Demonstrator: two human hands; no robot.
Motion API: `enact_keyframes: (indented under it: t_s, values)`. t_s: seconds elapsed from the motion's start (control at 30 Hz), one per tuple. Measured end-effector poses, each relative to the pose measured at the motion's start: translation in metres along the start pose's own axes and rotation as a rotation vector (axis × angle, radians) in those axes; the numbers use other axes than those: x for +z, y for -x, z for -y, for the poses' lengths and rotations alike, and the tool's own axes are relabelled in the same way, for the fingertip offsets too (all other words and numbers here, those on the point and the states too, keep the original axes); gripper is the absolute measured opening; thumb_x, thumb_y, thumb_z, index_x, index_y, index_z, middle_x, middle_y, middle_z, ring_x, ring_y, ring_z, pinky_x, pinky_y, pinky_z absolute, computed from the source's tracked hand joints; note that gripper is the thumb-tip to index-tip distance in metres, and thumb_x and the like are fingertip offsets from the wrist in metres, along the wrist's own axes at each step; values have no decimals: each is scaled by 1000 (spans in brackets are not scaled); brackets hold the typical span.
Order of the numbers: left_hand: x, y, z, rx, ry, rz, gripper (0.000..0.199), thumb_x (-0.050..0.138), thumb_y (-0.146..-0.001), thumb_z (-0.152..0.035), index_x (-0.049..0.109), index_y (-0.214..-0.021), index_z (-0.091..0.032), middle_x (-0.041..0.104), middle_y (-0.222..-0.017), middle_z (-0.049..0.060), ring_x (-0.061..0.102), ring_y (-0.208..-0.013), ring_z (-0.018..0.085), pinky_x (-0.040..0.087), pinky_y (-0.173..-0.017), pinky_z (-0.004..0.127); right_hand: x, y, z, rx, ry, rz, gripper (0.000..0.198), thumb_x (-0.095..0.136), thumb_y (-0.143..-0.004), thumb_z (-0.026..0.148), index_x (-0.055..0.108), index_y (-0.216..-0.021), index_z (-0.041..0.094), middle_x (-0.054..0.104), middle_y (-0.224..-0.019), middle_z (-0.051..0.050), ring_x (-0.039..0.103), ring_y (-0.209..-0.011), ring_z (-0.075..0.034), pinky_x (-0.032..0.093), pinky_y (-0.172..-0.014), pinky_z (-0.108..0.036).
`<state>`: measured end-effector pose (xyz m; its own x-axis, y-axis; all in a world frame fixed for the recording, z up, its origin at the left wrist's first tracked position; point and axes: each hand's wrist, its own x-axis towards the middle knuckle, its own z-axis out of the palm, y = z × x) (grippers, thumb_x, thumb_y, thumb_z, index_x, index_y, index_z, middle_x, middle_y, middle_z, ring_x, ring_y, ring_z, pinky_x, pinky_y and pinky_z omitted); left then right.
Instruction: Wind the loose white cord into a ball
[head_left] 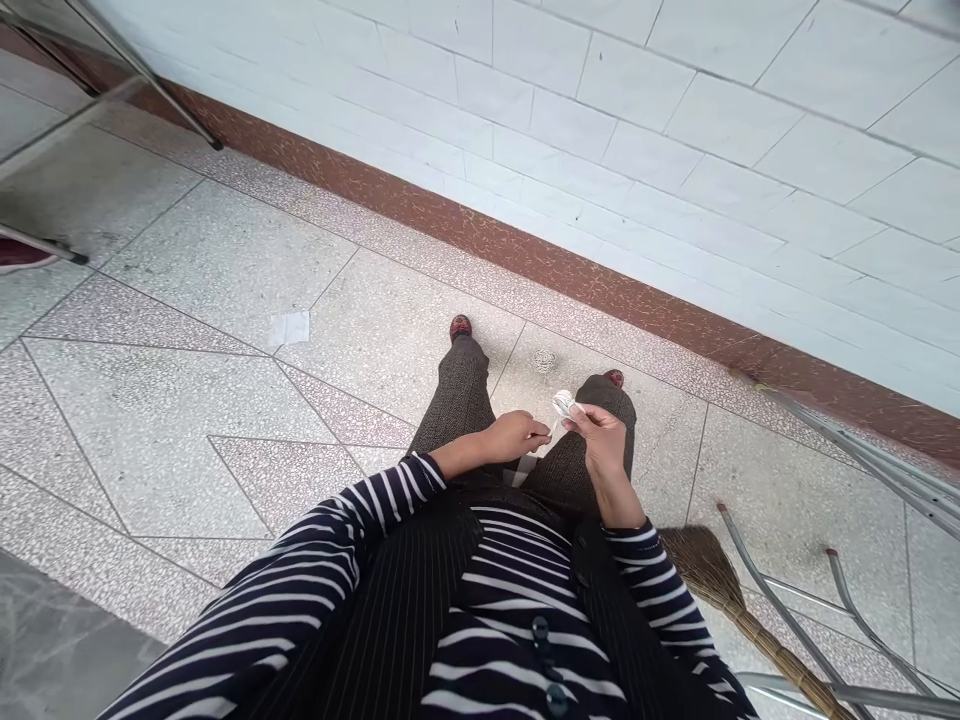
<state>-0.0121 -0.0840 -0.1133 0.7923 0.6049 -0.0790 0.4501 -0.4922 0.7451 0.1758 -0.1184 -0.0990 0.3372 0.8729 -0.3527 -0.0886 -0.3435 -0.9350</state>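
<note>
My right hand (602, 440) grips a small white bundle (564, 402) between thumb and fingers, above my lap. The bundle looks like wound cord or folded strip, too small to tell which. Close by on its left, the fingers of my left hand (517, 437) are pinched together on a thin white strand (554, 427) that leads up toward the bundle. On the floor between my feet lies a pale, round, tangled ball (544, 361), apart from both hands.
A straw broom (701, 560) and a metal-legged frame (780, 590) are at my right. More metal legs (180, 105) stand at the far left, near part of a red shoe (22, 253). A white sheet (290, 327) lies on the floor. The tiled wall (600, 100) runs ahead.
</note>
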Motion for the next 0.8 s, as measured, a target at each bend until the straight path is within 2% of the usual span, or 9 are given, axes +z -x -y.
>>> enact_keyframes:
  t_s: [0.1, 0.23, 0.37, 0.47, 0.53, 0.6, 0.7, 0.8]
  values:
    - [-13, -1, -2, 84, -309, -29, 31, 53, -100, -26, 68, -75, -17, 65, -64, 0, 59, -65, 14, 41, -104, 37, 7, -4, -14, -45, 131, 0, 37, 81, -65, 51, 71, -74, 17, 66, -63, -2, 59, -61, -18, 50, -65, -33]
    - [-37, -11, 2, 200, -531, -47, 22, 57, -96, -19, 71, -78, -17, 68, -71, 4, 63, -77, 18, 34, -114, 45, 13, 0, -19, -93, 219, 136, 25, 82, -63, 41, 71, -67, 19, 67, -72, -4, 57, -71, -18, 47, -68, -31]
    - [-47, -17, 11, 248, -500, -58, 23, 58, -96, -17, 70, -76, -18, 68, -72, 3, 64, -87, 18, 30, -117, 46, 8, 9, -9, -63, 170, 361, 24, 82, -63, 42, 74, -67, 20, 67, -71, -3, 57, -61, -16, 47, -59, -30]
    - [-42, -18, 16, 202, -363, -72, 20, 55, -98, -20, 73, -88, -20, 70, -78, 1, 66, -91, 16, 31, -118, 44, 2, 18, 1, -18, 90, 460, 28, 83, -65, 46, 76, -72, 19, 70, -75, -4, 59, -58, -16, 49, -56, -31]
    - [-33, -17, 19, 145, -265, -77, 19, 54, -98, -19, 73, -98, -21, 73, -87, 1, 68, -95, 15, 31, -117, 41, -1, 22, 6, -6, 42, 447, 31, 82, -67, 49, 77, -76, 19, 72, -79, -5, 62, -61, -16, 50, -57, -32]
    - [-23, -14, 21, 82, -207, -64, 19, 53, -98, -18, 72, -101, -21, 75, -93, 2, 68, -96, 15, 33, -116, 40, -3, 21, 8, -8, 7, 372, 35, 79, -70, 53, 76, -80, 19, 72, -79, -5, 63, -63, -17, 51, -59, -32]
    - [-8, -8, 19, 23, -190, -32, 20, 52, -100, -22, 72, -94, -20, 75, -89, 2, 68, -89, 15, 37, -113, 40, -5, 10, 5, -17, 4, 207, 41, 73, -73, 59, 72, -84, 19, 70, -73, -4, 62, -64, -16, 50, -61, -32]
    - [-1, -1, 10, 47, -266, -6, 25, 51, -102, -26, 70, -87, -18, 73, -81, 2, 66, -81, 15, 39, -111, 40, -7, -2, -2, -18, 88, 84, 37, 73, -74, 54, 70, -83, 18, 65, -65, -1, 59, -60, -15, 47, -62, -30]
